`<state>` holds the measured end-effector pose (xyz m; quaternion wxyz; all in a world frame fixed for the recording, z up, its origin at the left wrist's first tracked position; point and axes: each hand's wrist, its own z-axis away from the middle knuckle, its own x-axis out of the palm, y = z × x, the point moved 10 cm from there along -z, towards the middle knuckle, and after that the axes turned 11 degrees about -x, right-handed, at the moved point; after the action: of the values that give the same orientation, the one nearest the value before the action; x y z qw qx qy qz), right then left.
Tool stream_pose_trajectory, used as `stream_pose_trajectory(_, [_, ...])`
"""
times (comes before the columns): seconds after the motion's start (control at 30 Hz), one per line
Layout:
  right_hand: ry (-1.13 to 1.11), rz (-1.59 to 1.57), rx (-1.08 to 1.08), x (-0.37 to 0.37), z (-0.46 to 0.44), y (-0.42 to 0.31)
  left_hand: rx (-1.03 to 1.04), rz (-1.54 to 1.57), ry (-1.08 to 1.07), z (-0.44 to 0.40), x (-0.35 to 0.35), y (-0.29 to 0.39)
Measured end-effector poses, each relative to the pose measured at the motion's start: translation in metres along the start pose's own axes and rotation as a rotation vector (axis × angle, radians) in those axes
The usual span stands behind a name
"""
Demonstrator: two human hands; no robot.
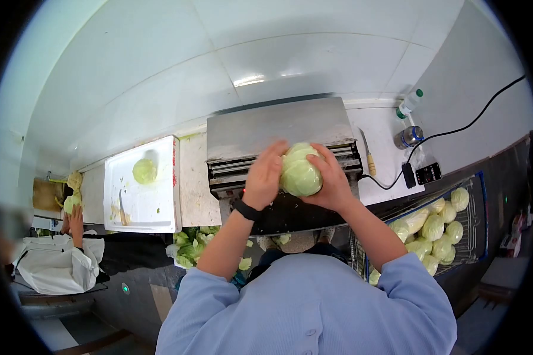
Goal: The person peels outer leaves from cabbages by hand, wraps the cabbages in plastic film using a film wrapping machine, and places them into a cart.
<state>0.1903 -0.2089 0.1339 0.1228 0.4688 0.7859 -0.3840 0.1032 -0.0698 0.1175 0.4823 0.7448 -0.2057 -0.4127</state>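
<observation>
A pale green cabbage (301, 171), shiny as if in clear film, is held up over the front of a metal wrapping machine (278, 127). My right hand (334, 180) grips it from the right, fingers curved round its side. On the cabbage's left side is my left hand (266, 174), slightly blurred, its fingers raised and spread along the surface without closing round it. A black band sits on my left wrist. Below the cabbage is the machine's dark front plate (278, 218).
White tray (176, 207) with a cabbage (144, 171) and knife (122, 208) at left; leaves (189, 248) below. Right: another knife (368, 152), bottle (409, 103), jar (408, 137), phone (429, 173), cable, basket of cabbages (433, 227). A co-worker's hands (74, 224) touch a cabbage far left.
</observation>
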Motion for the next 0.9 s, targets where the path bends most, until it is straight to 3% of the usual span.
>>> stream_pose_trajectory(0.13, [-0.013,0.002,0.011,0.002,0.000,0.006,-0.279,0.277,-0.084,0.007,0.020,-0.046])
stream_pose_trajectory(0.23, [-0.021,-0.010,0.063,-0.002,-0.001,0.007,0.130,-0.157,0.042,0.015,-0.008,0.007])
stream_pose_trajectory(0.27, [-0.015,-0.009,0.087,-0.003,-0.002,0.009,0.166,-0.299,-0.032,0.018,0.000,0.011])
stream_pose_trajectory(0.37, [-0.028,0.002,0.112,0.001,-0.001,0.013,0.112,-0.502,-0.055,0.028,0.013,0.009])
stream_pose_trajectory(0.57, [-0.121,-0.030,0.206,0.013,0.021,0.008,0.082,-0.601,-0.072,0.052,0.019,-0.003])
stream_pose_trajectory(0.9, [-0.236,-0.036,0.310,0.021,0.051,-0.009,0.042,-0.522,-0.055,0.090,0.028,-0.014])
